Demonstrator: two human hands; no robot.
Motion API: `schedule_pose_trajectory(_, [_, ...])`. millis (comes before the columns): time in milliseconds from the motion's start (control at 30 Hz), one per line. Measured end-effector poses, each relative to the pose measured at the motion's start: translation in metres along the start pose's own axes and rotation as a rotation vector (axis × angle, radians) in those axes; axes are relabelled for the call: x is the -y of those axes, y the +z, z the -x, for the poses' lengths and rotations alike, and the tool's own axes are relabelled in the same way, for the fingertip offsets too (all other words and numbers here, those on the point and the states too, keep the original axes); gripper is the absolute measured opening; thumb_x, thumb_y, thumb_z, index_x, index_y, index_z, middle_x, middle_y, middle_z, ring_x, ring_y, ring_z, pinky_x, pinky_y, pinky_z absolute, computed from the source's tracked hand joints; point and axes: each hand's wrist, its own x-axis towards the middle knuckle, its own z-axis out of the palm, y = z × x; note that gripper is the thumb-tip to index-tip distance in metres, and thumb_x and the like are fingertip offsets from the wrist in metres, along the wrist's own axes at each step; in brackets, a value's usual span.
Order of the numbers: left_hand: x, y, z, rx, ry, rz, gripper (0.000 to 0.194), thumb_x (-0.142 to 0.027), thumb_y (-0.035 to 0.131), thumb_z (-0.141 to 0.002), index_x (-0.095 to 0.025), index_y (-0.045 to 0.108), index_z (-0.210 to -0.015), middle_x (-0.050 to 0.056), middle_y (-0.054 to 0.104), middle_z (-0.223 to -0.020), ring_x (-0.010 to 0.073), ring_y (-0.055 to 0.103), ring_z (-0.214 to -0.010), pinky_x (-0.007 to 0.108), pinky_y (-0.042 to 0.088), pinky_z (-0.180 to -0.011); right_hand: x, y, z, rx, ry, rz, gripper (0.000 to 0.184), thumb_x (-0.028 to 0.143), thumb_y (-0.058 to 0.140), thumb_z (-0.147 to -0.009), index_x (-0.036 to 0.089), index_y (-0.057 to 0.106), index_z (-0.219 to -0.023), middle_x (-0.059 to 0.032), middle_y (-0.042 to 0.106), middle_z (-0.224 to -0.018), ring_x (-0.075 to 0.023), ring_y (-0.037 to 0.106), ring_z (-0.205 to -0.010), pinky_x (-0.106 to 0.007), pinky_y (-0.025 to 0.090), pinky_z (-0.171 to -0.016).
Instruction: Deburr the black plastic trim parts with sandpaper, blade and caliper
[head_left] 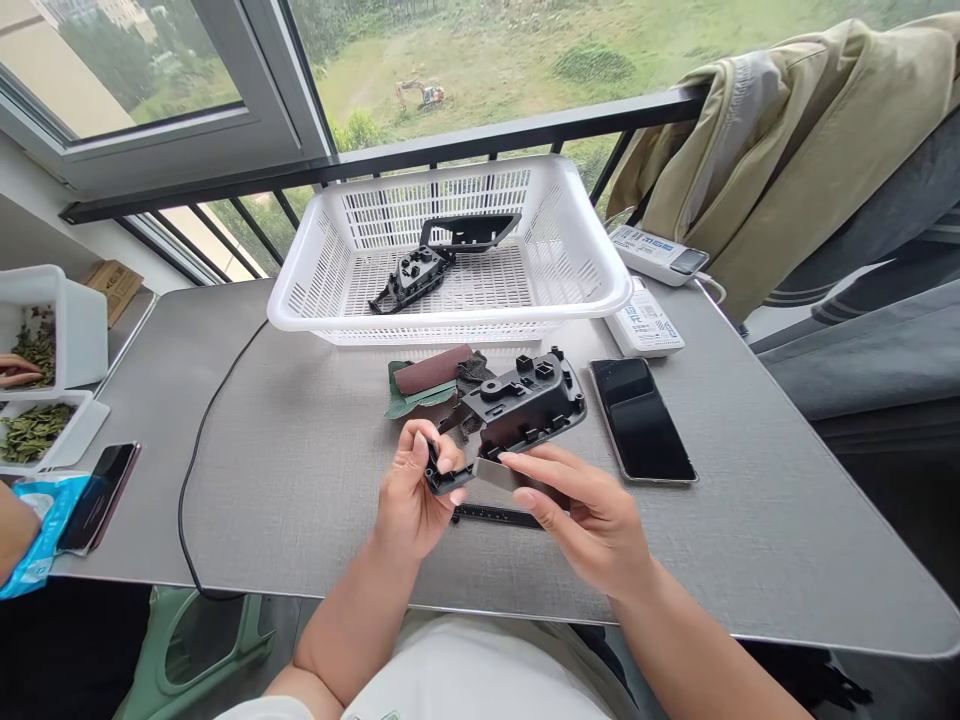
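Note:
My left hand pinches the narrow end of a black moulded plastic part, whose wide end, with clips and posts, tilts up to the right. In my right hand is a flat grey block, apparently a sanding block, held between fingers and thumb against or very near the lower edge of the plastic part. Just behind lie a brown-red sandpaper piece, a green sheet and a dark crumpled cloth. A black strip with markings is partly hidden under my hands.
A white plastic basket holds more black parts. Right of it are white boxes and a phone. A black cable crosses the grey table. At left, another person's hand reaches into a tub of leaves.

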Motion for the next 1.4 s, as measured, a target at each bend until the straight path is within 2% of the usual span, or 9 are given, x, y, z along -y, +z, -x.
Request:
schedule_pose_trajectory(167, [0.000,-0.001,0.003,0.030,-0.004,-0.059,0.042,-0.045,0.080,-0.067,-0.023,0.051,-0.089,-0.005,0.046,-0.070,0.0037,0.043,-0.052,0.015,0.051,-0.052,-0.001,-0.001,0.002,-0.027,0.042,-0.014,0.022,0.025,0.057,-0.091,0.022,0.071,-0.108,-0.0078,0.067,-0.087,-0.0154,0.062,-0.068,-0.023,0.046,-0.048])
schedule_pose_trajectory(267, [0.000,-0.001,0.006,0.063,0.017,-0.146,0.051,-0.023,0.088,-0.057,-0.023,0.046,-0.087,-0.006,0.048,-0.076,0.0033,0.049,-0.060,0.014,0.052,-0.059,-0.004,-0.001,0.004,-0.038,0.094,-0.044,0.024,0.026,0.059,-0.090,0.023,0.070,-0.111,-0.0083,0.066,-0.093,-0.0133,0.058,-0.064,-0.023,0.045,-0.048])
schedule_pose_trajectory(367, [0.001,-0.001,0.007,0.055,0.016,-0.180,0.045,-0.015,0.082,-0.063,-0.022,0.042,-0.084,-0.006,0.047,-0.077,0.0024,0.050,-0.061,0.013,0.052,-0.060,-0.007,-0.001,0.006,-0.055,0.151,-0.095,0.026,0.028,0.060,-0.090,0.024,0.069,-0.113,-0.0077,0.062,-0.099,-0.0087,0.049,-0.054,-0.023,0.042,-0.045])
schedule_pose_trajectory(567, [0.003,-0.002,0.006,0.045,-0.036,-0.173,0.041,-0.022,0.079,-0.068,-0.023,0.046,-0.092,-0.007,0.054,-0.079,0.0012,0.051,-0.056,0.014,0.054,-0.057,-0.007,-0.005,0.004,-0.093,0.203,-0.201,0.028,0.030,0.062,-0.089,0.026,0.069,-0.115,-0.0008,0.049,-0.077,-0.0081,0.043,-0.050,-0.022,0.035,-0.039])
schedule_pose_trajectory(700, [0.010,-0.003,0.004,-0.028,0.084,-0.211,0.037,-0.034,0.072,-0.078,-0.026,0.051,-0.107,-0.002,0.068,-0.092,0.0052,0.062,-0.061,0.024,0.059,-0.069,-0.006,-0.006,0.002,-0.114,0.173,-0.157,0.024,0.030,0.063,-0.088,0.025,0.072,-0.109,-0.0030,0.056,-0.079,-0.0108,0.050,-0.056,-0.023,0.041,-0.043])
schedule_pose_trajectory(1000, [0.017,-0.003,0.003,-0.118,0.262,-0.331,0.023,-0.030,0.078,-0.072,-0.021,0.059,-0.082,0.000,0.074,-0.087,0.0153,0.071,-0.082,0.031,0.060,-0.077,-0.010,-0.001,0.001,-0.087,0.132,-0.041,0.024,0.025,0.061,-0.089,0.024,0.071,-0.110,-0.0037,0.059,-0.078,-0.0133,0.054,-0.062,-0.024,0.042,-0.046])
schedule_pose_trajectory(1200, [0.020,-0.006,0.001,-0.262,0.408,-0.391,0.025,-0.043,0.071,-0.078,-0.022,0.062,-0.086,0.001,0.072,-0.081,0.0143,0.070,-0.081,0.027,0.058,-0.074,-0.013,0.002,-0.001,-0.005,0.099,0.020,0.023,0.021,0.056,-0.091,0.023,0.066,-0.112,-0.0029,0.062,-0.078,-0.0135,0.056,-0.063,-0.024,0.046,-0.052])
schedule_pose_trajectory(1300, [0.021,-0.008,0.001,-0.265,0.454,-0.395,0.033,-0.052,0.064,-0.081,-0.022,0.063,-0.095,0.003,0.072,-0.085,0.0143,0.069,-0.083,0.026,0.057,-0.075,-0.014,0.004,0.000,0.025,0.044,0.076,0.022,0.018,0.053,-0.092,0.022,0.063,-0.111,-0.0041,0.066,-0.085,-0.0136,0.059,-0.066,-0.024,0.048,-0.055])
schedule_pose_trajectory(1400, [0.022,-0.009,0.003,-0.253,0.444,-0.446,0.035,-0.055,0.056,-0.085,-0.023,0.063,-0.099,0.004,0.072,-0.092,0.0149,0.068,-0.089,0.026,0.056,-0.074,-0.015,0.007,0.001,0.059,-0.012,0.147,0.023,0.016,0.053,-0.092,0.022,0.060,-0.113,-0.0007,0.062,-0.075,-0.0106,0.050,-0.053,-0.022,0.043,-0.047])
